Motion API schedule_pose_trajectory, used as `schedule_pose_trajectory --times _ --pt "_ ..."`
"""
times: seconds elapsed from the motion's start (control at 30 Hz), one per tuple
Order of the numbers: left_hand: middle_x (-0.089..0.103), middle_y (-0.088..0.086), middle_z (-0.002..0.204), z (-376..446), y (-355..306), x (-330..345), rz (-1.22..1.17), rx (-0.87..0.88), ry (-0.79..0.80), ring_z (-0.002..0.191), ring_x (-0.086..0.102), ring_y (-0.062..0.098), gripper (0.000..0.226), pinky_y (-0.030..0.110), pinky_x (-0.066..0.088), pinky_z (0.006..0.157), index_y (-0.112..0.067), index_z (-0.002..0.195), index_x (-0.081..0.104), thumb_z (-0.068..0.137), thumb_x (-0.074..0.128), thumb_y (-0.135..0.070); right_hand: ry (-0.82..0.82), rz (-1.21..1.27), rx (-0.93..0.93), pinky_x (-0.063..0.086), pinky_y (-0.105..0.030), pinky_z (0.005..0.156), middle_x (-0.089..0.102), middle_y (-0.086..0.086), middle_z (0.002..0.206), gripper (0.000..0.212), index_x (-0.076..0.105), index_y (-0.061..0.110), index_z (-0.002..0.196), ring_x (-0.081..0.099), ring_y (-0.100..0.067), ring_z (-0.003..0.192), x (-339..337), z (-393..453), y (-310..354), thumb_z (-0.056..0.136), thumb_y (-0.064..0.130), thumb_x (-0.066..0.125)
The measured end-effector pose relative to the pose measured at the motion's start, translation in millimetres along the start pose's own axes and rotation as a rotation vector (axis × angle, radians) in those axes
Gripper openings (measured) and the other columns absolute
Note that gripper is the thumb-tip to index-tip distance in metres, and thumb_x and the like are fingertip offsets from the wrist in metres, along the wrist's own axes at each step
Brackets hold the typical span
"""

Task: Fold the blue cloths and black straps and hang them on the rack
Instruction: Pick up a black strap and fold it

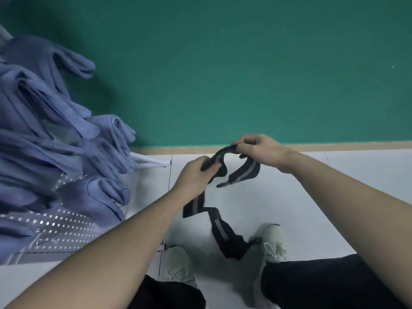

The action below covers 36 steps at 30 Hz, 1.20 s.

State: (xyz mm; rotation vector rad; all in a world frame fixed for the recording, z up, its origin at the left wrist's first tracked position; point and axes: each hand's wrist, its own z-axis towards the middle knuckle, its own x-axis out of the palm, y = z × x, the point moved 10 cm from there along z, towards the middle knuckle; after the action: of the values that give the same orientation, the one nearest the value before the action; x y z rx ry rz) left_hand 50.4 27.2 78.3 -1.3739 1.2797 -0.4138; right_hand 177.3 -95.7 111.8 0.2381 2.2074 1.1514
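I see one black strap (pixel 219 228) with a pale grey stripe down its length, held up in the air over the white floor. Its upper part arches between my two hands, a short end curling down under the right one. The long lower part hangs from the left hand, kinked and twisted, ending in a small loop. Blue cloths (pixel 44 121), folded, hang bunched on the white rack (pixel 147 161) at left.

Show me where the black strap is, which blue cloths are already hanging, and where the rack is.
black strap (pixel 249 172): head view, on the striped stretch hanging below the right hand.
blue cloths (pixel 98 195): head view, on one folded cloth hanging at the left.
rack (pixel 147 160): head view, on its white bar end.
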Motion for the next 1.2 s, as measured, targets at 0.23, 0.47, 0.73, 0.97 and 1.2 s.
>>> schedule_pose_trajectory --times 0.23,0.47,0.73,0.97,1.2 --pt "0.076 0.006 0.097 -13.9 12.2 12.3 0.056 -0.084 0.386 0.078 0.067 0.019 0.022 0.044 0.054 0.069 -0.03 0.097 0.073 0.082 0.073 -0.047 0.18 -0.043 -0.015 0.054 -0.027 0.087 0.077 0.001 0.099 0.015 0.073 0.022 0.102 0.072 -0.016 0.091 -2.8 -3.2 -18.7 0.097 0.013 0.061" --pt "0.077 0.0 0.102 -11.0 -16.7 14.9 -0.242 -0.008 0.405 0.091 0.07 0.01 0.019 0.022 0.055 0.086 -0.016 0.103 0.073 0.091 0.068 -0.002 0.177 -0.129 -0.026 0.047 -0.02 0.084 0.075 0.014 0.096 0.014 0.074 0.026 0.102 0.067 -0.004 0.087 2.2 5.4 -25.5 0.099 0.028 0.061" --pt "0.074 -0.002 0.097 -0.2 -30.0 1.8 -0.483 0.041 0.221 0.092 0.067 0.014 0.021 0.027 0.053 0.083 -0.015 0.104 0.065 0.097 0.056 0.002 -0.031 -0.078 -0.225 0.036 -0.025 0.111 0.062 0.015 0.128 0.029 0.067 0.029 0.112 0.053 -0.003 0.123 -2.9 -0.1 4.2 0.099 0.008 0.051" --pt "0.07 0.006 0.107 8.6 -32.1 -12.7 -0.636 0.054 0.102 0.099 0.063 0.023 0.017 0.043 0.045 0.093 -0.02 0.106 0.062 0.101 0.053 -0.006 0.278 0.259 -0.198 0.039 -0.023 0.105 0.066 0.013 0.129 0.039 0.056 0.029 0.134 0.057 -0.001 0.124 38.0 -13.7 15.1 0.096 0.028 0.062" --pt "0.054 -0.001 0.123 9.7 -37.5 -34.1 -0.387 0.109 -0.147 0.092 0.057 -0.01 0.012 0.009 0.041 0.083 -0.03 0.097 0.066 0.1 0.058 -0.022 -0.011 0.35 -0.334 0.046 -0.029 0.085 0.063 -0.008 0.087 0.016 0.057 -0.001 0.09 0.057 -0.015 0.083 19.7 -0.2 29.1 0.098 0.011 0.063"
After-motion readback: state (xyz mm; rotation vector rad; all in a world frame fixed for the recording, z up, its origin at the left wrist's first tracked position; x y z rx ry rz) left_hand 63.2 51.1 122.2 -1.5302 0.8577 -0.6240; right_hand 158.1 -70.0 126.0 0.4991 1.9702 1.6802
